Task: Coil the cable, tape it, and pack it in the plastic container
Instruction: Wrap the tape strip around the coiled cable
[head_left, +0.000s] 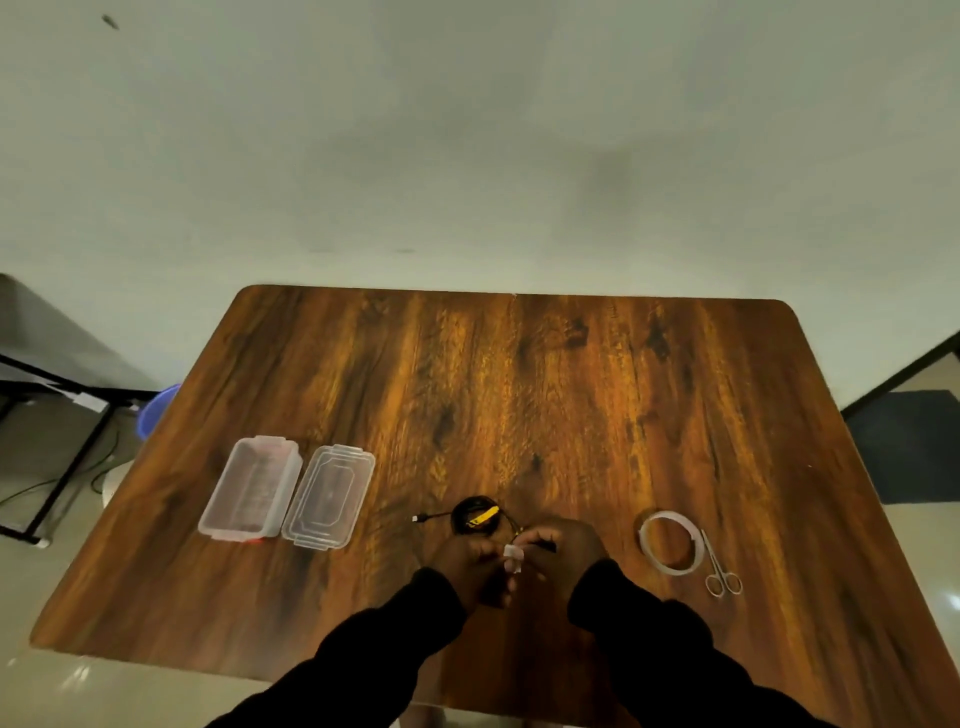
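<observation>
Dark wood-grain tabletop (571, 395). Black coiled cable w/ yellow band (477, 516) lies near-centre, just beyond both hands, one plug end trailing left. Left hand (467, 566) & right hand (563, 543) pinch small whitish tape piece (511, 557) between them. Clear plastic container (250, 489) open at left, clear lid (329, 496) beside it. Clear tape roll (668, 543) touching small metal scissors (721, 569) at right.

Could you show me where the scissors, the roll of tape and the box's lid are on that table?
scissors (719, 569): head view, on the blades just above the finger loops.
roll of tape (649, 530): head view, on the clear ring's left edge.
lid (329, 496): head view, on the middle of the flat clear panel.
</observation>
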